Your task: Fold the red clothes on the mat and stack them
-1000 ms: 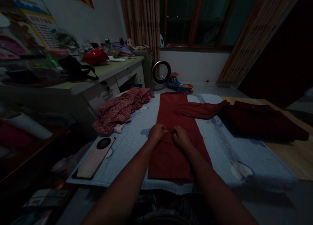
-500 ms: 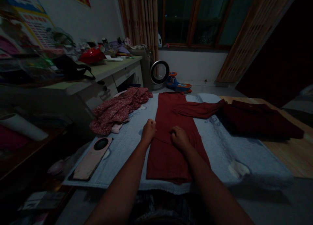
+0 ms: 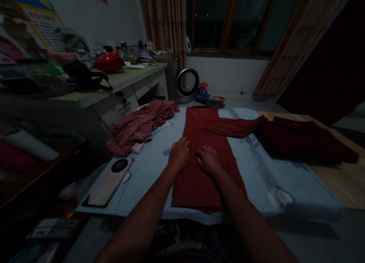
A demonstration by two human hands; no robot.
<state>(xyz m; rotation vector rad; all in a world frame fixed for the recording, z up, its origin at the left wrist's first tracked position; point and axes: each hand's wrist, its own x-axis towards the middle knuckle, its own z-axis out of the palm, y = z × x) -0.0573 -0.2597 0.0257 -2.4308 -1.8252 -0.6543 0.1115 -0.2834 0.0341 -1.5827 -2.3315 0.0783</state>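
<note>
Fingers of the left hand [image 3: 179, 155] lie spread and flat on the near-left edge of the red garment [image 3: 207, 149], gripping nothing. Just right of them, the right hand [image 3: 208, 160] rests on the cloth with fingers curled loosely, pinching a small fold as far as can be told. Beyond the fingertips, the garment stretches away over a pale blue sheet [image 3: 256, 168], one sleeve folded toward a darker garment [image 3: 308, 143]

Plain rust-red garment [image 3: 205, 149]; pale blue-grey cloth [image 3: 256, 160]; red speckled garment [image 3: 139, 126].
</note>
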